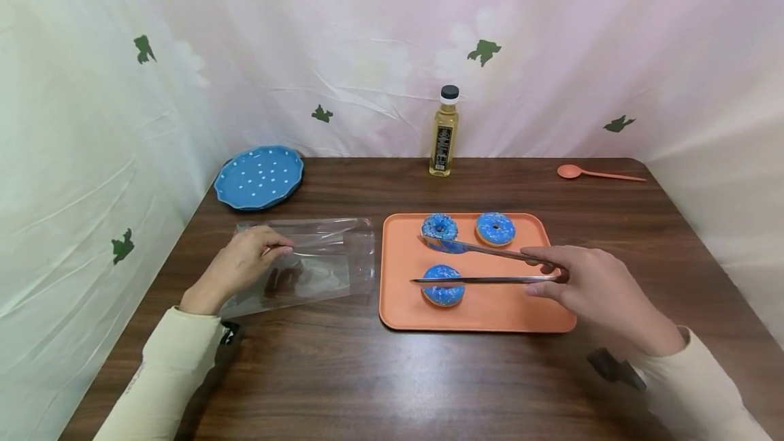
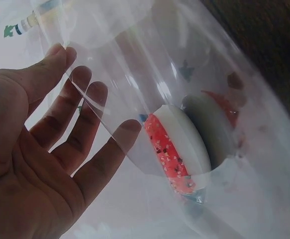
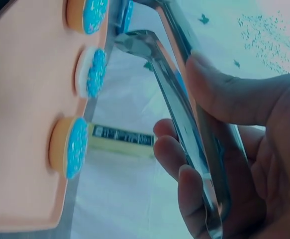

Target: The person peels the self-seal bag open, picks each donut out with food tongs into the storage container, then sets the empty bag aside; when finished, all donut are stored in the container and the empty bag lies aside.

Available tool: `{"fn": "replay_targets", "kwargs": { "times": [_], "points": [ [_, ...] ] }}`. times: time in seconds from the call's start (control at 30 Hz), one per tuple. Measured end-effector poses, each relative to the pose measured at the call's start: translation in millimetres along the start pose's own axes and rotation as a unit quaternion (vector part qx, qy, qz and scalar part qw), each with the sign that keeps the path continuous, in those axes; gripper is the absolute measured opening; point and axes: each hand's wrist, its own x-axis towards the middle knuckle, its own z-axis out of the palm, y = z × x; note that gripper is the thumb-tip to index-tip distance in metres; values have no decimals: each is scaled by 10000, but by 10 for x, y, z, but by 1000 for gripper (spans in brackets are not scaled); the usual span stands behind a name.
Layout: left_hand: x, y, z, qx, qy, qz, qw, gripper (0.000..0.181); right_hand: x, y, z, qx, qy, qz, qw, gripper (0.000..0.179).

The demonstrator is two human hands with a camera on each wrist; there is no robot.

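Pinching one clear plastic bag: left fingers; right fingers gripping shiny metal tongs near three sprinkled ring donuts, orange tray.

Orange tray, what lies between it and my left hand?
The clear plastic bag stretches between your left hand, which pinches it, and the orange tray; the head view shows this.

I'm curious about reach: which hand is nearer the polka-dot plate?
The left hand, just in front of the polka-dot plate. The right hand, holding metal tongs, is well off to the plate's right.
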Motion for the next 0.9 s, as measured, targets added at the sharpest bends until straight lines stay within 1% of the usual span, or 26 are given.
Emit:
{"fn": "replay_targets", "kwargs": {
  "times": [0.13, 0.2, 0.37, 0.5, 0.73, 0.9],
  "points": [
    [-4, 0, 10, 7, 24, 13, 10000, 18, 143, -87, 54, 77, -146, -10, 9999, 51],
    [-1, 3, 14, 5, 0, 3, 10000, 19, 213, -118, 79, 48, -140, -77, 9999, 50],
    [4, 12, 4, 20, 26, 36, 10000, 18, 397, -188, 133, -7, -80, -356, 9993, 51],
    [1, 23, -12, 45, 78, 0, 10000, 17, 547, -264, 189, 95, -273, -528, 9982, 51],
    [-5, 28, -6, 70, 29, -95, 9999, 19, 752, -406, 322, 53, -353, -942, 9949, 44],
    [1, 32, -11, 63, 34, -133, 9999, 18, 893, -522, 377, -2, -506, -1103, 9926, 43]
  ]
}}
